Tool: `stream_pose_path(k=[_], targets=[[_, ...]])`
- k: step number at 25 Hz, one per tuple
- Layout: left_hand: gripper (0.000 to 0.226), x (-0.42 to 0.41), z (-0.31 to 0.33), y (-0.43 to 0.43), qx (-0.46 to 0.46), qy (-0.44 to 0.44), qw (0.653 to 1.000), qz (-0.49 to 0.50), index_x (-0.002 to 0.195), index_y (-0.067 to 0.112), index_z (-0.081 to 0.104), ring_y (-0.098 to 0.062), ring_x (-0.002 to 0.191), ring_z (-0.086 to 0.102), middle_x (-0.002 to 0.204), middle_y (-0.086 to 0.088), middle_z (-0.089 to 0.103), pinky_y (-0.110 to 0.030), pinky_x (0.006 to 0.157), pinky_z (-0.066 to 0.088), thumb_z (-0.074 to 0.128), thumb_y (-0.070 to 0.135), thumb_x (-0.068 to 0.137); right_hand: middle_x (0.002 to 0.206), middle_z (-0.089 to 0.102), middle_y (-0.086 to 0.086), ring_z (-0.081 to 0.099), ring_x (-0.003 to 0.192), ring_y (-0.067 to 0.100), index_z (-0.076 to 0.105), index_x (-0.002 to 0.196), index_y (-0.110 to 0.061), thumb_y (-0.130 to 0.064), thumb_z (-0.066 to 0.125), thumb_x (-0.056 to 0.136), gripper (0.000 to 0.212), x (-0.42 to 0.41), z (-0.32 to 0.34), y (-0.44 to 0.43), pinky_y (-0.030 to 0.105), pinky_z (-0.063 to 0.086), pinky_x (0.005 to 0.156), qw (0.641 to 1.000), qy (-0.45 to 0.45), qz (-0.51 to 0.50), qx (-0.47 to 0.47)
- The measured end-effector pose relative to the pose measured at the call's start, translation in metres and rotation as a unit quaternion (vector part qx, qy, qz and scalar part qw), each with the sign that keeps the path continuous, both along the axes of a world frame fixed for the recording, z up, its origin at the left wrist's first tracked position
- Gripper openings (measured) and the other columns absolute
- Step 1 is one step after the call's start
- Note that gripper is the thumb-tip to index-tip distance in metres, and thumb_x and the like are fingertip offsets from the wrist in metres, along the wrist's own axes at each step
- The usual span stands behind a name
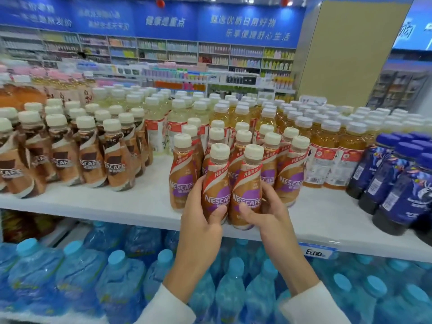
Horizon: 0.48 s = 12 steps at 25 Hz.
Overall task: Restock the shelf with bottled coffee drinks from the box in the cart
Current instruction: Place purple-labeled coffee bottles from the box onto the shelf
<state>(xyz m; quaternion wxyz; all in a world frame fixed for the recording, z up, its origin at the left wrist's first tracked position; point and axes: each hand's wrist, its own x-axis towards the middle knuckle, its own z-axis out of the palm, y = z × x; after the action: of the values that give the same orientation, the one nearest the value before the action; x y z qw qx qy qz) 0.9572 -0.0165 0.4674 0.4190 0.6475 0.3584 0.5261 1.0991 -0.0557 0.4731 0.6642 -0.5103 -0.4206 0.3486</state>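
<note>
You hold two purple-label Nescafé bottles (216,183) — one in your left hand (201,220), one in your right hand (268,216). About eleven more stand behind; one price tag (315,252).

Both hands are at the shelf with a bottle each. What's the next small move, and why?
Probably push both back until they meet the purple-label row, then let go. The left hand grips the left bottle and the right hand grips the right bottle close to the shelf front edge, just ahead of that row.
</note>
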Motion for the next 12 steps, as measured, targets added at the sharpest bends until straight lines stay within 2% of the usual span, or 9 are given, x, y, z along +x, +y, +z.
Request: stream_pose_path(k=[2,4,6,9,12], targets=[[0.063,-0.001,-0.004,0.004,0.002,0.006,1.0,0.007,0.131,0.058,0.034,0.011,0.127,0.046,0.135,0.034,0.045,-0.017,0.104,0.041,0.065,0.016,0.095,0.126,0.072,-0.004,0.067,0.117,0.011,0.054,0.141,-0.021,-0.003,0.072,0.087,0.06,0.002,-0.002,0.004,0.039,0.054,0.101,1.0,-0.009,0.017,0.008],[0.064,-0.001,-0.011,0.007,0.022,0.015,0.999,0.024,0.143,0.049,0.034,0.007,0.133,0.043,0.141,0.029,0.044,-0.024,0.109,0.04,0.066,0.02,0.095,0.128,0.071,-0.005,0.065,0.12,0.01,0.054,0.142,-0.019,-0.004,0.069,0.09,0.056,0.002,-0.003,0.006,0.034,0.054,0.101,0.999,-0.015,0.025,0.023],[0.069,-0.001,-0.016,0.006,0.039,0.035,0.997,0.062,0.15,0.038,0.036,0.002,0.134,0.042,0.143,0.021,0.044,-0.025,0.11,0.041,0.071,0.025,0.092,0.128,0.07,-0.007,0.065,0.119,0.007,0.054,0.142,-0.018,-0.005,0.069,0.091,0.055,-0.001,-0.005,0.004,0.027,0.054,0.1,0.999,-0.028,0.011,0.031],[0.073,-0.004,-0.022,0.002,0.065,0.063,0.986,0.143,0.146,0.031,0.046,-0.003,0.125,0.047,0.13,0.015,0.044,-0.013,0.1,0.041,0.081,0.033,0.082,0.129,0.068,-0.011,0.064,0.117,0.002,0.054,0.142,-0.023,-0.011,0.079,0.086,0.063,-0.009,-0.013,-0.002,0.021,0.054,0.098,0.995,-0.084,-0.049,0.021],[0.069,-0.007,-0.025,0.0,0.057,0.05,0.986,0.149,0.139,0.03,0.05,-0.003,0.114,0.054,0.123,0.014,0.048,-0.016,0.092,0.048,0.084,0.034,0.079,0.128,0.066,-0.015,0.063,0.116,-0.001,0.054,0.138,-0.031,-0.014,0.083,0.083,0.064,-0.017,-0.02,-0.003,0.023,0.054,0.098,0.987,-0.124,-0.104,0.015]])
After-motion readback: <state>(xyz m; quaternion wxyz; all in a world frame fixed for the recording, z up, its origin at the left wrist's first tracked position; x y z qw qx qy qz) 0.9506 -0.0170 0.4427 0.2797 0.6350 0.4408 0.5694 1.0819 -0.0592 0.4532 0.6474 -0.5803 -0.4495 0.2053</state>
